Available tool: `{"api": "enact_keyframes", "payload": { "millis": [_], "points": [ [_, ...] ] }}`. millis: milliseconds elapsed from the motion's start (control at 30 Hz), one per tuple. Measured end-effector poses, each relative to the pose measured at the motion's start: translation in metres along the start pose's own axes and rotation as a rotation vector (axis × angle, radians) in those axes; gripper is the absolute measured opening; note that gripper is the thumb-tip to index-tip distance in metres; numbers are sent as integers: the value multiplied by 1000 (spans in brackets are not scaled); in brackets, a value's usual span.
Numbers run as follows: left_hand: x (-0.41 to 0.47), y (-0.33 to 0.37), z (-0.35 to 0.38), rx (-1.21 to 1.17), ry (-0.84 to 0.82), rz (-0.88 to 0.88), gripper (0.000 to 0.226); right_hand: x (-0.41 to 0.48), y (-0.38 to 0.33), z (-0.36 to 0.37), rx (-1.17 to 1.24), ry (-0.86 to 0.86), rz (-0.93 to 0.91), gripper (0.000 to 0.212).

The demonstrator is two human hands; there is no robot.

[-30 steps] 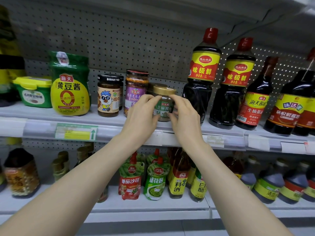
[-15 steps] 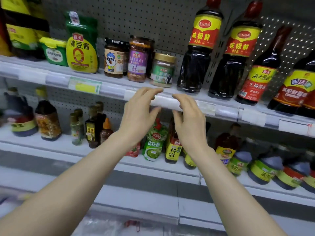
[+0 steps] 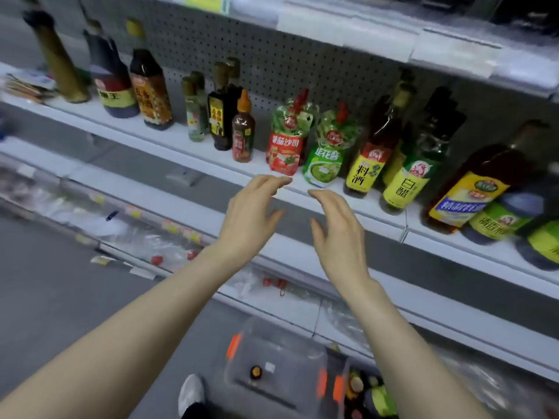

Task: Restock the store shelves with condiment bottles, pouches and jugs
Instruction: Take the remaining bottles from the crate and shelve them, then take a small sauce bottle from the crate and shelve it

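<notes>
My left hand [image 3: 251, 217] and my right hand [image 3: 337, 229] hover empty with fingers spread, just in front of the white middle shelf [image 3: 187, 152]. On that shelf stand a red tomato-sauce pouch [image 3: 286, 146], a green pouch [image 3: 325, 157], a yellow-labelled cooking wine bottle [image 3: 367, 164] and a white vinegar bottle [image 3: 406, 179]. Dark sauce bottles [image 3: 151, 89] line the left part. Low down, a clear plastic bin with orange clips [image 3: 287, 367] holds more bottles [image 3: 372, 394], blurred.
A lower shelf [image 3: 145, 237] holds clear-wrapped goods. The upper shelf edge with price-tag strips [image 3: 378, 40] overhangs at the top. A large oil bottle [image 3: 472, 192] leans at right. My shoe [image 3: 190, 394] stands on the grey floor by the bin.
My view has tilted down from the jar shelf to the shelf below and the bin. Both hands let go of the jar, came down and now hang empty.
</notes>
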State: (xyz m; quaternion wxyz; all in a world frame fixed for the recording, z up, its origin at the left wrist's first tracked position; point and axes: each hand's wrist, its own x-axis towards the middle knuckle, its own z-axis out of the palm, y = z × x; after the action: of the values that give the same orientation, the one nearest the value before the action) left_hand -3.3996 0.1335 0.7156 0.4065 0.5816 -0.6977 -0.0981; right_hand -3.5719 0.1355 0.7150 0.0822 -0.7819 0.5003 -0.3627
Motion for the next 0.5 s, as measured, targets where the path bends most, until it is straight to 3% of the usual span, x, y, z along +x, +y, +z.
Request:
{"api": "enact_keyframes", "payload": {
  "millis": [500],
  "points": [
    [-160, -134, 108, -46, -410, -404, 55, -156, 61, 165, 49, -386, 386, 51]
  ]
}}
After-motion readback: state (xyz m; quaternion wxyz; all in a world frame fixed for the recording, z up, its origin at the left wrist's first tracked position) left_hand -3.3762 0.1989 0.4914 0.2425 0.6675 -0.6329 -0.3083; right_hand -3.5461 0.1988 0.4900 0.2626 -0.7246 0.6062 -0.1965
